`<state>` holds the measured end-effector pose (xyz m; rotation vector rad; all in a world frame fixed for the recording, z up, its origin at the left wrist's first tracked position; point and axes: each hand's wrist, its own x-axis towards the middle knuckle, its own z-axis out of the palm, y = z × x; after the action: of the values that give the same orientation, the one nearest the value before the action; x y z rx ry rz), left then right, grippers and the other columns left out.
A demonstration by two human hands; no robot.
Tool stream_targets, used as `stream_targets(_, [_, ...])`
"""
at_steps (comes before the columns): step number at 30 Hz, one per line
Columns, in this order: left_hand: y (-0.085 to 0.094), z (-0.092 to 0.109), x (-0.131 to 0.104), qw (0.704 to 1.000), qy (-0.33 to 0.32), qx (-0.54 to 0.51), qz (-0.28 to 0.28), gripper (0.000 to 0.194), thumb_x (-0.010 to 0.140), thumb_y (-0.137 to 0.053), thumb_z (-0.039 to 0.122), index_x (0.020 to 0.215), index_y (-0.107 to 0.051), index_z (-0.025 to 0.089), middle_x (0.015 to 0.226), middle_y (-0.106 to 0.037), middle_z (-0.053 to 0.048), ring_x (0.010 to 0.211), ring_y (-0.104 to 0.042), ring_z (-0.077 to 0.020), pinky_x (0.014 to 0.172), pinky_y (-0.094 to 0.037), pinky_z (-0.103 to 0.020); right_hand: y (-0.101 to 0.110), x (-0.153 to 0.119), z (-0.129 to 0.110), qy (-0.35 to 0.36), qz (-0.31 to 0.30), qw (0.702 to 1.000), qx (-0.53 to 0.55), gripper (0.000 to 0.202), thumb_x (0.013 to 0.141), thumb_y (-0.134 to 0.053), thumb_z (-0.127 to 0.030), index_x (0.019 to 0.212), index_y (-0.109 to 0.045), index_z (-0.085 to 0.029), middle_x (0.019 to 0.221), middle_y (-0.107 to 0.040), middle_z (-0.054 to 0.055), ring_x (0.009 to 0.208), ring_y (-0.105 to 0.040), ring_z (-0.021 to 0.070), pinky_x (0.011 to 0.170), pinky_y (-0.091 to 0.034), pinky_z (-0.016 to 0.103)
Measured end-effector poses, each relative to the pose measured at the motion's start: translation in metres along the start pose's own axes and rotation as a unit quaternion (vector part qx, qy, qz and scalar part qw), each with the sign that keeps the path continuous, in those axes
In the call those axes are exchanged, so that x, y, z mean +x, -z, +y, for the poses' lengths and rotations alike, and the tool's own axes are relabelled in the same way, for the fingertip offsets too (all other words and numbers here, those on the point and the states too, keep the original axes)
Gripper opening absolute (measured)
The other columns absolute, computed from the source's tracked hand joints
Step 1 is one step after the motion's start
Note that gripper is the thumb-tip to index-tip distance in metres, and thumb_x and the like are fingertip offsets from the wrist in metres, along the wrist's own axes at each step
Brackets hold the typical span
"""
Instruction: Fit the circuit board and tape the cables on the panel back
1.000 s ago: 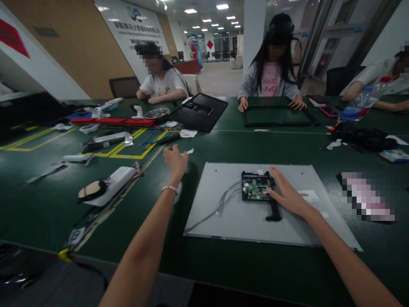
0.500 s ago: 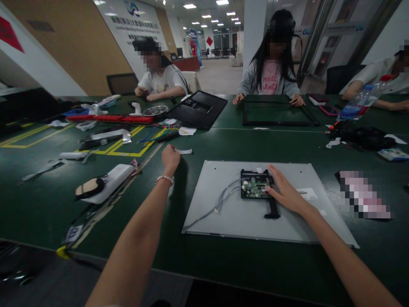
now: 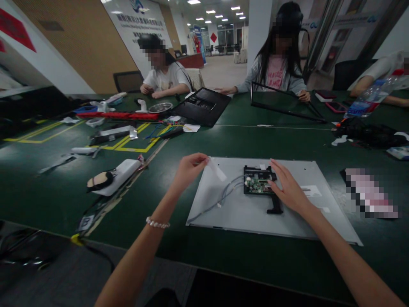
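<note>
A grey metal panel (image 3: 236, 213) lies flat on the green table. On it sits a black bracket (image 3: 275, 204) with a green circuit board (image 3: 255, 185), and grey cables (image 3: 223, 196) run from the board toward the panel's lower left corner. My left hand (image 3: 191, 168) pinches a white strip (image 3: 218, 170) between its fingertips over the panel's upper left corner. With its fingers extended, my right hand (image 3: 289, 185) rests against the right side of the board and bracket.
Across the table (image 3: 143, 230), a person's hand holds a black frame (image 3: 284, 110) tilted up. A black cover (image 3: 204, 106) lies at the back. Left are a white device (image 3: 118, 177) and cables; right are a pink phone-like item (image 3: 370, 194) and a bottle (image 3: 367, 100).
My left hand has moved right from the table to the panel's corner, bringing the white strip along. My right hand stays at the board. The person opposite has tilted the black frame up.
</note>
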<state>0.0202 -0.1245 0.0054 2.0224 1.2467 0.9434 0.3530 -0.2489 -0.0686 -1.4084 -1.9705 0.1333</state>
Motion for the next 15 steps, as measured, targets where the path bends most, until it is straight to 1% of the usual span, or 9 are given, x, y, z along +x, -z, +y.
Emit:
stream_targets(1, [-0.009, 0.005, -0.010, 1.000, 0.002, 0.001, -0.031, 0.023, 0.082, -0.058, 0.035, 0.087, -0.071, 0.016, 0.084, -0.072, -0.005, 0.077, -0.064, -0.0166, 0.069, -0.050, -0.026, 0.001, 0.001, -0.008, 0.011, 0.000, 1.000, 0.002, 0.060, 0.097, -0.041, -0.031, 0.153, -0.020, -0.026, 0.155, -0.032, 0.010, 0.143, -0.030, 0.0249, 0.116, -0.030, 0.051])
stream_targets(3, [-0.026, 0.011, -0.025, 0.997, 0.005, 0.014, -0.073, 0.020, 0.083, -0.057, 0.031, 0.086, -0.071, 0.017, 0.085, -0.072, -0.004, 0.077, -0.064, -0.0160, 0.069, -0.049, -0.027, 0.000, 0.002, -0.026, 0.042, -0.014, 0.999, 0.003, 0.058, 0.096, -0.043, -0.027, 0.151, -0.025, -0.024, 0.154, -0.034, 0.011, 0.143, -0.030, 0.0247, 0.116, -0.031, 0.051])
stream_targets(5, [-0.041, 0.010, -0.034, 0.995, 0.010, 0.030, -0.097, 0.018, 0.083, -0.056, 0.027, 0.085, -0.071, 0.018, 0.087, -0.072, -0.004, 0.077, -0.064, -0.0156, 0.070, -0.048, -0.027, -0.002, 0.003, -0.042, 0.083, -0.045, 0.996, 0.000, 0.054, 0.095, -0.045, -0.024, 0.148, -0.033, -0.021, 0.153, -0.037, 0.012, 0.143, -0.029, 0.0252, 0.115, -0.032, 0.051])
stream_targets(7, [-0.052, 0.006, -0.039, 0.993, 0.016, 0.042, -0.112, 0.017, 0.083, -0.055, 0.024, 0.086, -0.071, 0.018, 0.087, -0.072, -0.004, 0.077, -0.064, -0.0152, 0.069, -0.048, -0.027, -0.005, 0.002, -0.055, 0.127, -0.082, 0.988, -0.008, 0.050, 0.093, -0.047, -0.021, 0.143, -0.041, -0.018, 0.151, -0.040, 0.012, 0.143, -0.029, 0.0260, 0.115, -0.033, 0.052])
stream_targets(11, [-0.062, -0.004, -0.042, 0.992, 0.008, 0.061, -0.112, 0.017, 0.082, -0.054, 0.023, 0.085, -0.071, 0.018, 0.086, -0.072, -0.004, 0.075, -0.063, -0.0149, 0.069, -0.049, -0.027, -0.012, 0.001, -0.073, 0.190, -0.136, 0.972, -0.024, 0.040, 0.091, -0.049, -0.016, 0.131, -0.054, -0.015, 0.146, -0.047, 0.013, 0.142, -0.031, 0.0271, 0.114, -0.034, 0.051])
stream_targets(15, [-0.064, -0.009, -0.045, 0.993, 0.010, 0.066, -0.099, 0.017, 0.082, -0.054, 0.023, 0.086, -0.070, 0.019, 0.086, -0.071, -0.004, 0.079, -0.064, -0.0161, 0.071, -0.050, -0.027, -0.019, 0.000, -0.083, 0.206, -0.168, 0.964, -0.023, 0.037, 0.092, -0.048, -0.018, 0.128, -0.057, -0.015, 0.142, -0.052, 0.013, 0.140, -0.035, 0.0251, 0.113, -0.036, 0.048])
